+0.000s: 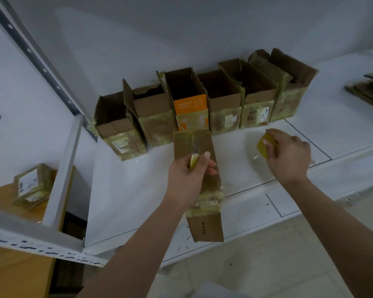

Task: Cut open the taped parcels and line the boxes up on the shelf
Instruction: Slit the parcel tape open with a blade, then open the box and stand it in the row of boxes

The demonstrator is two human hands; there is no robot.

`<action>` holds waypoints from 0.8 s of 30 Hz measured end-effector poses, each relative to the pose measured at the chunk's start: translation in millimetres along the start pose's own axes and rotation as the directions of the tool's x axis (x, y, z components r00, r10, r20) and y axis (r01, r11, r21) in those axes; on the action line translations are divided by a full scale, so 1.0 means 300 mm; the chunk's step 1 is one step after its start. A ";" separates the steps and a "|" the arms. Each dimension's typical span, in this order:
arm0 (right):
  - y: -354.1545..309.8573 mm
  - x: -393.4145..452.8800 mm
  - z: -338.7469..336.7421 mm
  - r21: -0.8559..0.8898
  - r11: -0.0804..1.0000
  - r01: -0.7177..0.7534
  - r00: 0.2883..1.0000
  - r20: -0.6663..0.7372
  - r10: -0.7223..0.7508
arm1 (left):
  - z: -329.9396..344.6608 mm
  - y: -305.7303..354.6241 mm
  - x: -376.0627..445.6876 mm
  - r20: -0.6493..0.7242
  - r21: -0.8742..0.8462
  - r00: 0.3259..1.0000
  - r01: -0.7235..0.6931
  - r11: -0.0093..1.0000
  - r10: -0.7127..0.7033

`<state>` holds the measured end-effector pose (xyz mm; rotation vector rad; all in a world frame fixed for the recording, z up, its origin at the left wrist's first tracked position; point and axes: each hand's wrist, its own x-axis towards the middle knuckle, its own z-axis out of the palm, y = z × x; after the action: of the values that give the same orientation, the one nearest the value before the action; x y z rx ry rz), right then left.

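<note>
1. Taped parcel lies lengthwise on the white shelf, partly under the left hand.
2. Left fingers pinch a yellow-green strip above the parcel.
3. Right hand, beside the parcel, has fingers curled around a yellow object.
4. Six opened boxes stand in a row behind.

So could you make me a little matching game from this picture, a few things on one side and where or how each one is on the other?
Things:
1. Long brown taped cardboard parcel
2. Orange-fronted open cardboard box
3. Small taped parcel with white labels
4. Yellow-green strip of tape

Places or states:
A. Pinched in the left hand
B. On the lower wooden surface, far left
C. Third from left in the back row
D. Lying flat at the white shelf's front edge

Pairs: 1-D, 2-C, 3-B, 4-A
</note>
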<state>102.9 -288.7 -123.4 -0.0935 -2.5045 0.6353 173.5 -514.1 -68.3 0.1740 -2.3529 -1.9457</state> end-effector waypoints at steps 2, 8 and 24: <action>0.040 -0.009 0.046 -0.029 0.998 -0.059 0.972 0.226 0.064 | 0.008 -0.001 -0.003 -0.003 -0.011 1.000 -0.014 1.000 0.013; -0.092 -0.020 0.020 0.271 0.959 0.076 0.980 0.157 -0.122 | -0.005 -0.008 0.011 -0.007 -0.124 1.000 0.021 0.992 -0.022; -0.300 -0.147 -0.042 0.503 0.864 0.034 0.820 0.479 -0.312 | -0.367 -0.254 0.012 -0.119 0.559 0.984 0.176 0.810 -0.131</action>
<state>152.6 -371.9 -94.5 0.5882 -2.7415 1.3319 187.6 -635.8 -122.3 0.4782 -2.8696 -1.1851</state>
